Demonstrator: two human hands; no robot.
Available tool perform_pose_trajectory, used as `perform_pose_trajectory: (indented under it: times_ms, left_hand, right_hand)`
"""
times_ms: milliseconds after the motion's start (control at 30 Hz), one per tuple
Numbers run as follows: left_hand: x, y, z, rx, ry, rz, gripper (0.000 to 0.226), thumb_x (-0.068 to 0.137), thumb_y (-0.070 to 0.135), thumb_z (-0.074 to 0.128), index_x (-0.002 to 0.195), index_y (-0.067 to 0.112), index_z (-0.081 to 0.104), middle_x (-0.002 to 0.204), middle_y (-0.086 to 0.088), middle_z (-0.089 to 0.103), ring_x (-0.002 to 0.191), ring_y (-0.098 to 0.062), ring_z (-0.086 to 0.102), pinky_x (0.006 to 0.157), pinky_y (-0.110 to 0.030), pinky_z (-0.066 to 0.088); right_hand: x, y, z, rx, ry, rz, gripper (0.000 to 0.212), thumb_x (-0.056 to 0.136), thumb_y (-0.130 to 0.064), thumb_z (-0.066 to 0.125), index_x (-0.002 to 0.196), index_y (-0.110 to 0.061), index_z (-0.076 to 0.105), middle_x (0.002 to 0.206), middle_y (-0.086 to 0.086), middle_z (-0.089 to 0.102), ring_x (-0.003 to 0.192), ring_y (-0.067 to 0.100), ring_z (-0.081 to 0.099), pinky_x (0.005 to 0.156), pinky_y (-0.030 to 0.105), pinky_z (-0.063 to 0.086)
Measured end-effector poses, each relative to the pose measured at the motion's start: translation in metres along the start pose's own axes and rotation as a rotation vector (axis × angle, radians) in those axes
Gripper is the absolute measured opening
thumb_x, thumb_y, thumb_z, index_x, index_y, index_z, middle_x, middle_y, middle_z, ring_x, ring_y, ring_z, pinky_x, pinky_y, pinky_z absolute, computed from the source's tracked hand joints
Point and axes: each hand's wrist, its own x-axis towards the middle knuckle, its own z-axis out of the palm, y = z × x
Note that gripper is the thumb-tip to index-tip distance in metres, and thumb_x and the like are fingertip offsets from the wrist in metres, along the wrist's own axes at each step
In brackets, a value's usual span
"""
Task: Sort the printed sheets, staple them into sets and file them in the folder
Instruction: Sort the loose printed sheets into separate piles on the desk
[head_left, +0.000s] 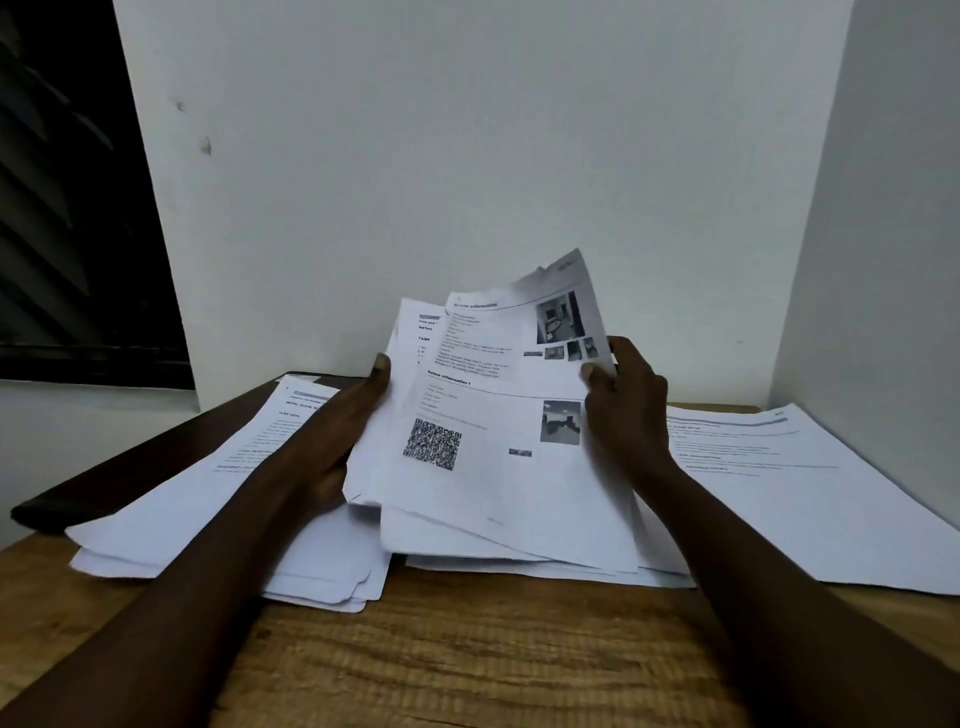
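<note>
A white wall (467, 156) fills the background, and a dark window opening (62, 208) is seen at the far left. Below it, a wooden table (467, 649) with pronounced grain is spread across the foreground. A dark flat slab (130, 467) is seen at its left rear, and whether this is the folder cannot be told. Printed sheets are laid on the table in three loose groups. A right pile (805, 493) of text pages reaches toward the corner, a left pile (182, 509) is fanned untidily over the dark slab and the table, and a middle pile (519, 569) lies flat under the raised papers. A held bundle (493, 493) of white sheets is lifted and tilted toward the viewer above the middle pile, its pages splayed rather than squared. Its left edge is gripped by the left hand (343, 431), with the thumb laid on the front and the fingers hidden behind. The right edge of the upper pages is pinched by the right hand (628, 405), thumb in front and fingers behind. The hands are set apart, one at each side of the bundle. The front page is printed in black and grey, with headings, short text lines, a grey photograph (561, 422) at its right and a QR code (432, 443) at its left.
</note>
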Motion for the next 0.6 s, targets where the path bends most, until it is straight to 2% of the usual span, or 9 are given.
perform_pose_trajectory:
  times_ms: [67,133,200,267,300,367,433,533,600]
  left_hand:
    - [0.0,0.0,0.0,0.034,0.011,0.001,0.048,0.1,0.041,0.046,0.132,0.008,0.059,0.128,-0.017,0.066,0.117,-0.034,0.064,0.093,-0.052,0.055]
    - [0.002,-0.002,-0.002,0.105,0.071,0.026,0.04,0.098,0.026,0.054,0.129,0.0,0.059,0.126,-0.023,0.065,0.107,-0.035,0.069,0.089,-0.052,0.057]
    - [0.004,-0.004,-0.005,0.133,0.144,0.053,0.033,0.098,0.014,0.054,0.126,-0.003,0.059,0.123,-0.025,0.066,0.095,-0.032,0.072,0.082,-0.049,0.06]
    - [0.004,-0.002,-0.007,0.106,0.172,0.075,0.03,0.099,0.009,0.051,0.127,-0.001,0.059,0.122,-0.022,0.068,0.095,-0.031,0.072,0.081,-0.049,0.06]
    - [0.005,-0.001,-0.008,0.085,0.186,0.085,0.031,0.1,0.009,0.051,0.128,0.001,0.058,0.122,-0.02,0.068,0.097,-0.031,0.071,0.081,-0.048,0.06]
    - [0.005,0.003,-0.009,0.054,0.214,0.109,0.033,0.1,0.009,0.049,0.132,0.003,0.056,0.125,-0.017,0.068,0.102,-0.03,0.07,0.081,-0.044,0.06]
    - [0.004,0.008,-0.011,0.011,0.221,0.15,0.031,0.101,0.009,0.046,0.129,0.004,0.059,0.121,-0.013,0.07,0.096,-0.024,0.073,0.078,-0.038,0.062]
    - [-0.002,0.02,-0.023,-0.208,0.234,0.212,0.025,0.102,0.013,0.044,0.109,0.012,0.068,0.1,-0.005,0.076,0.084,-0.016,0.074,0.073,-0.033,0.062]
    - [-0.006,0.028,-0.036,-0.352,0.29,0.213,0.021,0.101,0.018,0.048,0.107,0.013,0.067,0.092,-0.003,0.077,0.082,-0.015,0.074,0.072,-0.031,0.062]
  right_hand:
    - [0.0,0.001,0.0,0.009,-0.032,-0.008,0.032,0.089,0.003,0.05,0.115,-0.012,0.062,0.081,-0.005,0.059,0.064,0.003,0.053,0.052,0.002,0.035]
    - [-0.002,0.0,0.001,0.015,-0.083,-0.023,0.031,0.09,0.002,0.049,0.114,-0.014,0.062,0.079,-0.007,0.058,0.065,-0.003,0.052,0.053,0.004,0.036]
    - [-0.001,0.0,0.003,0.027,-0.122,-0.016,0.028,0.091,-0.001,0.049,0.112,-0.014,0.061,0.082,-0.004,0.059,0.067,0.002,0.053,0.054,0.009,0.036]
    - [0.003,0.001,0.002,0.028,-0.119,0.013,0.02,0.093,-0.005,0.05,0.108,-0.011,0.061,0.087,0.0,0.06,0.074,0.018,0.053,0.06,0.024,0.033]
    - [0.005,0.003,0.0,0.023,-0.099,0.029,0.018,0.093,-0.007,0.05,0.107,-0.01,0.061,0.09,0.0,0.06,0.081,0.021,0.053,0.063,0.026,0.031]
    - [0.011,0.009,-0.006,0.019,-0.023,0.096,0.018,0.094,-0.01,0.051,0.108,-0.01,0.062,0.093,0.001,0.06,0.087,0.023,0.053,0.067,0.025,0.031]
    - [0.016,0.018,-0.017,0.021,0.09,0.211,0.018,0.093,-0.013,0.054,0.107,-0.008,0.066,0.09,0.005,0.061,0.085,0.024,0.054,0.07,0.025,0.034]
    - [0.022,0.042,-0.032,0.107,0.236,0.414,0.022,0.09,-0.021,0.062,0.103,-0.004,0.069,0.094,0.011,0.067,0.092,0.03,0.061,0.076,0.029,0.043]
    - [0.023,0.055,-0.04,0.132,0.213,0.515,0.017,0.087,-0.025,0.064,0.087,-0.008,0.068,0.087,0.01,0.066,0.09,0.028,0.06,0.077,0.031,0.046]
